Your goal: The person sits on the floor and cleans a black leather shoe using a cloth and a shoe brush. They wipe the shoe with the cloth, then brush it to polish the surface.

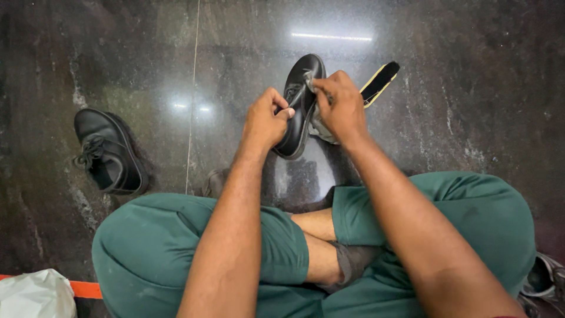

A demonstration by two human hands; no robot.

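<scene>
The scene is lit from above by indoor light of medium strength. A long tube lamp is mirrored as a bright glare line on the polished dark floor point(412, 118), and two small glare spots are seen further left. Soft shadows are cast under the legs. The centre is rendered sharp; slight blur and wide-angle bending are noticed at the edges and corners.

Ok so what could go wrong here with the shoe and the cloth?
The left hand holds the shoe only by its edge, off the floor, so it could slip while the right hand presses the cloth on it. The brush lies just behind the shoe and might get knocked. Polish could also smear onto the green trousers below.
</scene>
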